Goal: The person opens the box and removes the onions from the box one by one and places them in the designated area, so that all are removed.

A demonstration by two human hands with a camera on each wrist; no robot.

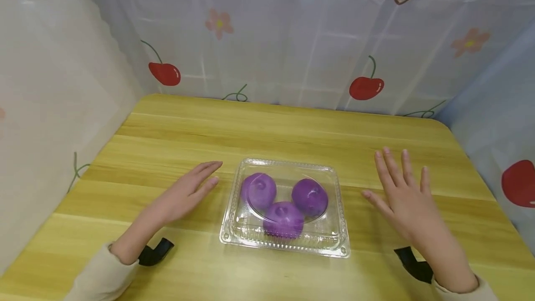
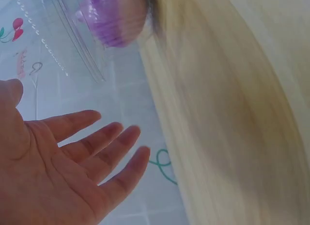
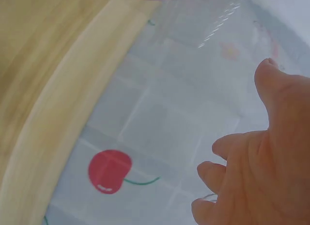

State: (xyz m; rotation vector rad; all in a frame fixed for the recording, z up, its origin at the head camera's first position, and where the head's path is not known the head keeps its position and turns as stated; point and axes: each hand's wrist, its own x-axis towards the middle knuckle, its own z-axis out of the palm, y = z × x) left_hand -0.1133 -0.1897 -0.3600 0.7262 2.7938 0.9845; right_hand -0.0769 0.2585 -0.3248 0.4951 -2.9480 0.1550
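A clear plastic clamshell box (image 1: 288,251) sits on the table with its lid down. Three round purple items, each with a small nub on top, lie inside; one purple ball (image 1: 284,219) is nearest the front. To the left of the box is my left hand (image 1: 188,194), fingers extended and touching nothing. My right hand (image 1: 407,203) is held off to the box's right with the fingers spread. Both palms are bare in the left wrist view, where the left hand (image 2: 72,167) shows, and in the right wrist view, where the right hand (image 3: 261,152) shows.
The wooden table (image 1: 292,129) has rounded far corners. A pale curtain (image 1: 288,36) printed with cherries, flowers and hearts hangs behind it and along both sides. Black straps (image 1: 155,251) show at each wrist, below light sleeves.
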